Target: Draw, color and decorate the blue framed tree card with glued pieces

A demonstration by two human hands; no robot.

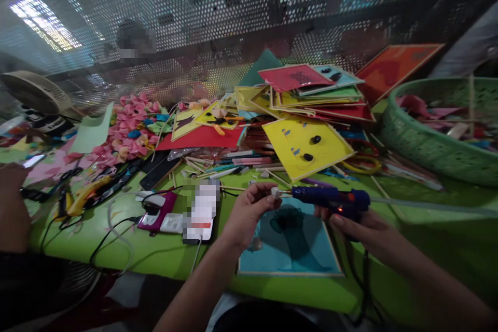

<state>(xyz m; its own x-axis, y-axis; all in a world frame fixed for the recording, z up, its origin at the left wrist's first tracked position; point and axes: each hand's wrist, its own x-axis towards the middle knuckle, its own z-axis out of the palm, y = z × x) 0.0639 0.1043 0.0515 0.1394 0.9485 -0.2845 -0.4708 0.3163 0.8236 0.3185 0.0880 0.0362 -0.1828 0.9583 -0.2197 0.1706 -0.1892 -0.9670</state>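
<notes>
My right hand (pixel 350 225) is wrapped round the handle of a blue hot glue gun (pixel 327 197), whose small red light glows. A clear glue stick (pixel 420 204) juts out of its back end. Between the thumb and fingers of my left hand (pixel 249 212) is a small whitish piece (pixel 276 193), its kind too small to make out. The gun's nozzle points left, right at that piece, touching or almost touching it. Below both hands lies a blue card (pixel 260 262) with a pale frame and a dark tree-like shape (pixel 291 233) on it.
Behind are stacked framed cards, with a yellow card (pixel 299 148) in front. At right stands a green basket (pixel 439 150). Left are a phone (pixel 201 210), a purple power strip (pixel 157 212), a yellow glue gun (pixel 87 194) and pink paper pieces (pixel 132 124). Another person's hand (pixel 11 202) is far left.
</notes>
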